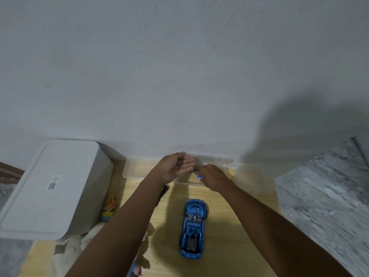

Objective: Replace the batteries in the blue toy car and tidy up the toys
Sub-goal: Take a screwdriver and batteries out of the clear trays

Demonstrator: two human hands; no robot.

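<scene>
The blue toy car (193, 228) stands on its wheels on the wooden table (229, 226), nose toward the wall. Beyond it lies a clear plastic box (135, 168) with its lid open against the wall. My left hand (175, 168) hovers over the box, palm up with the fingers straight. My right hand (212, 176) reaches into the box and pinches a small blue and white thing (199, 176), which looks like a battery.
A large white lidded storage bin (52, 188) stands at the left. Small colourful toys (109, 208) and a pale soft toy (75, 248) lie beside it. A dark flat object (163, 191) peeks out under my left forearm. A marble surface (327, 196) is at the right.
</scene>
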